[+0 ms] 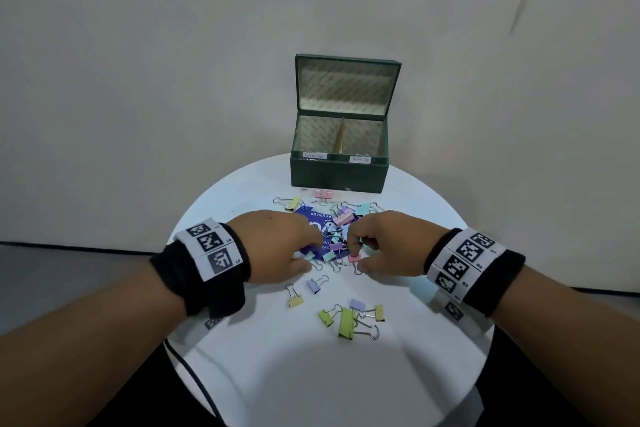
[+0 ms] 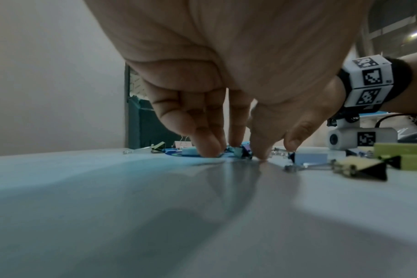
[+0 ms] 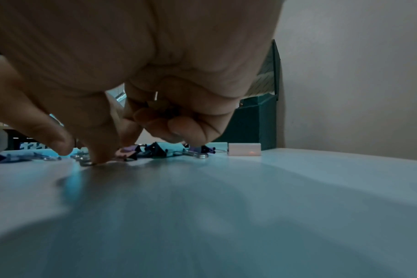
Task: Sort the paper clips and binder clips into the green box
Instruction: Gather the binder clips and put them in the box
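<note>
Right wrist view shows the right hand [image 3: 155, 79] low over the table [image 3: 226, 216], its curled fingers [image 3: 179, 124] bunched round something small and dark tucked against the palm; I judge it to be clips already gathered, though the frame is too dim to tell. Its forefinger and thumb reach down to the table among the clips, and from the head camera they seem to be closing on a pink binder clip [image 1: 354, 257]. The left hand [image 1: 277, 246] has its fingertips [image 2: 208, 148] pressed down into the heap beside a pale blue clip, thumb touching the table; whether it has hold of anything I cannot tell.

To do this pick well, I would pinch one clip by its coloured body, not by the wire handles, which tangle with neighbours, and lift straight up so that nothing trails. Each kind should go to its own labelled side.

The binder clips [image 1: 343, 317] are pastel pink, lilac, blue, mint, yellow and green, with black folded ends and silver wire handles. Most lie heaped on a blue printed card [image 1: 306, 217] between the hands; others are scattered nearer the person. Plain paper clips are too small to pick out surely. The green box [image 1: 337, 172] stands at the table's far edge, lid up, with a divider and two white labels; both compartments look empty.
</note>
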Action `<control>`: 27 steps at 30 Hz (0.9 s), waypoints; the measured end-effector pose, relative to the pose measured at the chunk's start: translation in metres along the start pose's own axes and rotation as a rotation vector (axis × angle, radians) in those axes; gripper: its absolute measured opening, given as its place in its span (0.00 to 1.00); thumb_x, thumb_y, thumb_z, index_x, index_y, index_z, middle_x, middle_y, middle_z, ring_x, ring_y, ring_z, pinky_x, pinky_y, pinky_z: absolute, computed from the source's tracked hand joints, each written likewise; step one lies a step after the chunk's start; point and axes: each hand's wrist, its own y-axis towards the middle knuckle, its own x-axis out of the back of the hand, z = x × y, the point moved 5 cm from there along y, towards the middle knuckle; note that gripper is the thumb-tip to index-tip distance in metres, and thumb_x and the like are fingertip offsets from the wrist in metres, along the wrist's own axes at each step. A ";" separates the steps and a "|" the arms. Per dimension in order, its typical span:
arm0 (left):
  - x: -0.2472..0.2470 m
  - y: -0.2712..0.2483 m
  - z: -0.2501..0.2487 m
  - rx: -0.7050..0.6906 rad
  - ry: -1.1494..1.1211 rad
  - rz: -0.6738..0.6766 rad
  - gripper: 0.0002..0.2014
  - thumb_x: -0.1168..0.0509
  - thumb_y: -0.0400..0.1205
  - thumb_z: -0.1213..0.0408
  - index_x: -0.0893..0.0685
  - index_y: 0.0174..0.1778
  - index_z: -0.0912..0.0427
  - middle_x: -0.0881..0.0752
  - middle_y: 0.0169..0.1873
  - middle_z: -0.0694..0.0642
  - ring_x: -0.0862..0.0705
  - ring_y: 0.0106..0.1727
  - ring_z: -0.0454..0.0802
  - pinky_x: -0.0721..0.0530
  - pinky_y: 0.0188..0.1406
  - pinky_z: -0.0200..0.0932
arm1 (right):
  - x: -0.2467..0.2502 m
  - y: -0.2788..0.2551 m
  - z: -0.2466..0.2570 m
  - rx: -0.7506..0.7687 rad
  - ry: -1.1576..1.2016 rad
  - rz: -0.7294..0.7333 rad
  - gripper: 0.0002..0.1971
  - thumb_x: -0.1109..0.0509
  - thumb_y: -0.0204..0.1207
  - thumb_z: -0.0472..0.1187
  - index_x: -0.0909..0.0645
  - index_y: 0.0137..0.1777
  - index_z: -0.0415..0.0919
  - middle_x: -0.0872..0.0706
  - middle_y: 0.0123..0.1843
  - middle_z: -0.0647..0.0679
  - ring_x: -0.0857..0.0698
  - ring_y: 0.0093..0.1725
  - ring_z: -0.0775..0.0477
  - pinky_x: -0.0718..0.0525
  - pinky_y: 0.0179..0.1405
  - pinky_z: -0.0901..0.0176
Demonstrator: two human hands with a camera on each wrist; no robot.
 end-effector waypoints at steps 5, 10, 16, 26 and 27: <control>-0.002 0.003 -0.002 -0.021 -0.028 -0.018 0.09 0.36 0.83 0.47 0.18 0.57 0.42 0.22 0.52 0.42 0.20 0.49 0.45 0.21 0.47 0.42 | -0.003 0.000 0.002 0.003 0.013 0.043 0.08 0.26 0.72 0.49 0.16 0.50 0.58 0.20 0.38 0.57 0.22 0.38 0.57 0.22 0.39 0.64; 0.003 -0.004 0.000 -0.019 -0.152 -0.150 0.05 0.37 0.81 0.58 0.28 0.43 0.45 0.22 0.40 0.43 0.24 0.39 0.45 0.20 0.41 0.45 | -0.002 -0.003 0.002 -0.011 0.078 0.009 0.06 0.31 0.67 0.42 0.27 0.39 0.49 0.21 0.33 0.57 0.26 0.33 0.57 0.24 0.34 0.62; -0.003 -0.005 -0.005 -0.016 -0.195 -0.056 0.19 0.47 0.85 0.66 0.25 0.62 0.36 0.23 0.52 0.41 0.20 0.48 0.47 0.19 0.50 0.48 | 0.004 0.001 0.002 -0.034 0.076 -0.033 0.06 0.36 0.69 0.37 0.31 0.39 0.46 0.21 0.34 0.51 0.28 0.34 0.47 0.25 0.35 0.51; -0.011 -0.003 -0.016 0.001 -0.026 0.028 0.10 0.37 0.82 0.44 0.20 0.56 0.41 0.25 0.53 0.45 0.22 0.48 0.47 0.24 0.44 0.43 | 0.013 -0.001 0.001 -0.015 0.111 -0.123 0.09 0.41 0.79 0.34 0.18 0.47 0.43 0.15 0.47 0.50 0.19 0.46 0.46 0.18 0.50 0.49; -0.011 -0.002 -0.015 -0.004 -0.031 0.030 0.10 0.37 0.82 0.45 0.20 0.55 0.42 0.24 0.53 0.44 0.22 0.48 0.47 0.24 0.45 0.43 | 0.014 -0.001 0.001 -0.011 0.112 -0.138 0.09 0.41 0.79 0.34 0.18 0.47 0.42 0.15 0.46 0.50 0.19 0.46 0.46 0.18 0.50 0.49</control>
